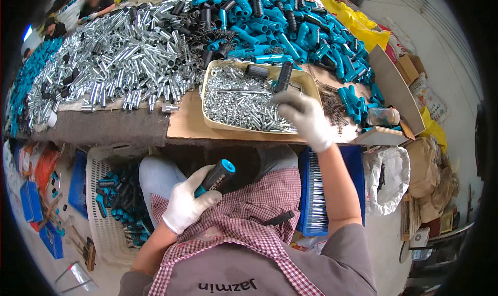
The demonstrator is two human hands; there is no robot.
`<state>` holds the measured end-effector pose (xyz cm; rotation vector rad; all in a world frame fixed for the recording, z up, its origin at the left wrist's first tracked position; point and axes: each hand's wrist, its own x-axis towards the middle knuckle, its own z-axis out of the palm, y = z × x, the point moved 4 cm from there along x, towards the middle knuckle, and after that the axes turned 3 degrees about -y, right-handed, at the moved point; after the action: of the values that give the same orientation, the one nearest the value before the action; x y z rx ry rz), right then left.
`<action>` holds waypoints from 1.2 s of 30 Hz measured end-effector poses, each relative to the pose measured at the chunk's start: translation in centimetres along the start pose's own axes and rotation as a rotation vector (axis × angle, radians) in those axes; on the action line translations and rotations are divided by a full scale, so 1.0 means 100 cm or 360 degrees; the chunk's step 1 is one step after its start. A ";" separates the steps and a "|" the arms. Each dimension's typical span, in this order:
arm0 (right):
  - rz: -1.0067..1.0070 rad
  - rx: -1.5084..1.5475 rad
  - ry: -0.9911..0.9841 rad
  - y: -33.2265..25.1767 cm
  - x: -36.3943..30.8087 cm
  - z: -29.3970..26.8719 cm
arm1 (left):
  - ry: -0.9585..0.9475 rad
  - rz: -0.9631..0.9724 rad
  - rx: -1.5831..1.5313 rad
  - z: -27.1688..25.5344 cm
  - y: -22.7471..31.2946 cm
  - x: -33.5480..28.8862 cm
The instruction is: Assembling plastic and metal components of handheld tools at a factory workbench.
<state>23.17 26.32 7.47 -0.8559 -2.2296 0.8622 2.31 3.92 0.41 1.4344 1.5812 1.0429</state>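
My gloved left hand [191, 200] is wrapped round a black handle [218, 178] with a teal end, held above my lap. My gloved right hand [306, 118] is over the right part of a cream tray [207, 112] heaped with small silver metal parts [244, 101]. Its fingers are curled and slightly blurred, so what they pinch is hidden. Just beyond those fingertips, a black ribbed sleeve [284, 77] slants up across the tray; whether they touch it is unclear. Another black sleeve [257, 71] lies at the tray's far side.
Silver tubes [140, 52] are piled at the left, teal handles [264, 26] at the back right. Springs [332, 101] and a jar [384, 116] lie right of the tray. Below the table stand a white basket [98, 192] of handles, a blue crate [311, 213] and a white sack [386, 187].
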 end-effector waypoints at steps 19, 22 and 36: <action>-0.0333 -0.0046 -0.0586 -0.080 -0.043 0.097 | 0.0128 0.0208 0.0105 -0.007 0.004 -0.006; -0.0397 -0.0058 -0.0767 -0.080 -0.035 0.095 | 0.0126 0.0430 0.0223 -0.001 -0.009 -0.007; 0.0707 -0.0916 0.0311 0.114 0.120 -0.028 | 0.0268 0.0352 0.0172 -0.009 0.007 -0.008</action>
<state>21.72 42.69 4.25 -1.6691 -2.1662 0.2795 1.84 3.05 1.35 1.6610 1.6454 1.2504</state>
